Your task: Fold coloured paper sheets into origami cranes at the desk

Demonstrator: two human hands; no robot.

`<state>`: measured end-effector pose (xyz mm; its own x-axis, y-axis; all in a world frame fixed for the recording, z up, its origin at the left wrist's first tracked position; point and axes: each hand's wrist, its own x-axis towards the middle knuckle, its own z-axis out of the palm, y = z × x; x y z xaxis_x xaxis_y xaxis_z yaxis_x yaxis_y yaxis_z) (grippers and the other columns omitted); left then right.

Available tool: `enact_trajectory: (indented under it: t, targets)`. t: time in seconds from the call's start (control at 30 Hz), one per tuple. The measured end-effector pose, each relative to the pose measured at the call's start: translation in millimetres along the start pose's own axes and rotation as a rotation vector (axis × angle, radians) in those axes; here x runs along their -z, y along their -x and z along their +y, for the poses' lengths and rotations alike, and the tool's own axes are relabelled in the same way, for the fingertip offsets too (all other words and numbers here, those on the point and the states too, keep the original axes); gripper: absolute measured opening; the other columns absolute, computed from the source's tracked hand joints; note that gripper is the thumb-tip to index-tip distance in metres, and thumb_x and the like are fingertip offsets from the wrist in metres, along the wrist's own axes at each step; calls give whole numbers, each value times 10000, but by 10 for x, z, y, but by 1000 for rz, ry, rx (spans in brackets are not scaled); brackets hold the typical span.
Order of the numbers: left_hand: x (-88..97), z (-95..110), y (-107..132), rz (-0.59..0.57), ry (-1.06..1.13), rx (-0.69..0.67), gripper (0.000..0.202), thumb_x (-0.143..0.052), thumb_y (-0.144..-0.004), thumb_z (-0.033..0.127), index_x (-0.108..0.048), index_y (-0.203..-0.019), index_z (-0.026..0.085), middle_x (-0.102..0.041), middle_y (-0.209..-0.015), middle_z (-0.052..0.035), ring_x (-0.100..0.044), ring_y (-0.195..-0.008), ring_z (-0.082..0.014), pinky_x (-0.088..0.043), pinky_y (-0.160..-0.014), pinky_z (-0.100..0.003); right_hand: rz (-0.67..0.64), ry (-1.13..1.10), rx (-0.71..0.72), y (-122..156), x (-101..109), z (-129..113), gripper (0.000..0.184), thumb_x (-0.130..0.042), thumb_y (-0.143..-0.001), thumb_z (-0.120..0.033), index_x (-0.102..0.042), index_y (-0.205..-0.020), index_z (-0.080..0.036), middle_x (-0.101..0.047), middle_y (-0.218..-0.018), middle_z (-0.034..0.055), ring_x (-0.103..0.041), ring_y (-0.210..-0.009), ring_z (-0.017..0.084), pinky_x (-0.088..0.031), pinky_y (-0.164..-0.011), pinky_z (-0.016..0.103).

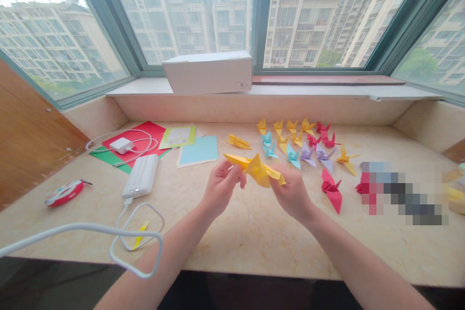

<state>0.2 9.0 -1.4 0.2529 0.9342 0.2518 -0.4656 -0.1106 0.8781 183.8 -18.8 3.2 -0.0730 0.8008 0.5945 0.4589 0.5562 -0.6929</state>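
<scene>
A yellow origami crane [258, 169] is held up above the stone sill between both hands. My left hand [223, 181] pinches its pointed left wing tip. On the other side, the fingers of my right hand [290, 189] are closed around the crane's right end; some fingertips are hidden behind the paper. Another folded yellow paper piece [238, 142] lies flat just beyond the hands. Behind and to the right stand several finished cranes in rows: yellow [307, 126], light blue [293, 156], purple [324, 156] and red ones [331, 191].
Blue paper squares [198, 150], red sheets [145, 131] and a white charger [122, 145] lie at left. A white power bank [141, 177] with a looping cable [156, 252] and a red-white cutter [68, 193] are nearer. A white box [210, 73] stands on the ledge.
</scene>
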Motion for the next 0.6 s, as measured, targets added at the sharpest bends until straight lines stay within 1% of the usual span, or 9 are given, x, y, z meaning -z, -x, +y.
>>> enact_trajectory:
  t: [0.07,0.13,0.23,0.33,0.37,0.43,0.5,0.53,0.6]
  targets:
    - [-25,13,5,5,36,3,241,-750,-815,410,-681,-888,191,-638,-759,10,-518,-540,-67,-421,-509,-215,-46,-115,-106,-3,2,-31,572,-411,-945,-633,-679,-717,-182,-677,-683,42,-630,-643,196,-483,-618,311]
    - [-39,23,9,12,61,17,255,-757,-805,423,-674,-880,194,-639,-760,14,-523,-541,-66,-427,-512,-213,-95,-205,-177,-10,8,-57,600,-424,-915,-682,-677,-718,-174,-653,-662,27,-619,-630,188,-462,-577,285]
    - [-39,32,5,33,94,49,245,-749,-817,411,-670,-879,187,-639,-763,16,-530,-544,-62,-432,-515,-207,-120,-210,-179,-14,13,-49,550,-464,-914,-656,-700,-770,-180,-667,-685,21,-626,-651,195,-452,-578,282]
    - [-27,44,-7,60,91,84,261,-728,-838,402,-671,-933,165,-651,-817,-4,-569,-579,-66,-473,-554,-212,-27,-9,-41,3,15,20,457,-440,-986,-508,-707,-783,-198,-710,-746,39,-646,-694,206,-451,-656,320]
    - [-26,47,-9,63,75,102,303,-732,-833,407,-665,-1001,164,-661,-870,-20,-604,-619,-82,-506,-592,-230,12,92,22,12,18,47,427,-432,-1004,-452,-709,-794,-203,-720,-759,46,-652,-710,210,-445,-694,338]
    - [-34,50,-2,47,30,154,486,-770,-794,412,-605,-1185,177,-669,-1022,-66,-676,-755,-143,-563,-705,-304,49,288,138,31,25,91,340,-453,-1012,-356,-716,-852,-213,-736,-783,50,-661,-739,214,-421,-755,365]
    - [-54,42,15,14,-14,209,681,-821,-739,394,-510,-1314,201,-653,-1146,-104,-698,-901,-209,-574,-803,-375,26,434,221,47,29,109,234,-506,-996,-287,-716,-923,-215,-751,-814,49,-666,-755,213,-399,-778,376]
    - [-66,34,25,1,-34,226,730,-838,-721,375,-481,-1336,210,-650,-1170,-111,-695,-945,-225,-569,-825,-383,9,484,253,53,28,108,200,-525,-988,-266,-713,-945,-212,-757,-828,49,-667,-759,214,-392,-780,378]
    - [-88,13,42,1,-71,231,695,-837,-726,357,-480,-1307,219,-671,-1138,-97,-693,-959,-223,-565,-817,-359,-28,546,302,62,19,94,174,-540,-980,-245,-708,-971,-202,-762,-850,53,-668,-770,216,-387,-784,379]
